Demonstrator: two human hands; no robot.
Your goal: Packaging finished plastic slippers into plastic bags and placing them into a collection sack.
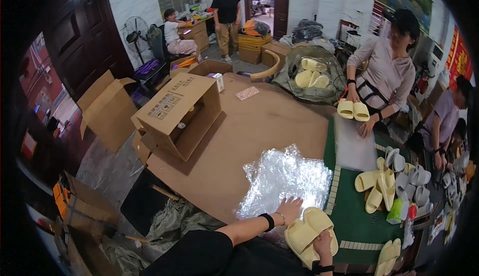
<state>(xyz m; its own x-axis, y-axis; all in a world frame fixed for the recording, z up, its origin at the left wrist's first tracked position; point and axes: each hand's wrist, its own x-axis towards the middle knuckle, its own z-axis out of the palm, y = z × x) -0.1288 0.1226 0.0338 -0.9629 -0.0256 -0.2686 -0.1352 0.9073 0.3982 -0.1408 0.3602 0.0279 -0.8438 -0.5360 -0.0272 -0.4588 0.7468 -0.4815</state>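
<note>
My left hand [289,210] lies with its fingers stretched out on a pile of clear plastic bags [284,176] at the near edge of the table. My right hand [323,242] grips a pair of pale yellow slippers [302,236], its fingers partly inside one of them. The pair is just right of my left hand and covers the near corner of the bags. Whether my left fingers pinch a bag cannot be made out.
An open cardboard box [179,114] lies on its side on the brown table [239,126], near a phone [247,93]. A co-worker [384,71] opposite handles yellow slippers [353,110] over a plastic bag [355,146]. Yellow slippers [381,186] and grey slippers [414,181] crowd the green mat [349,221].
</note>
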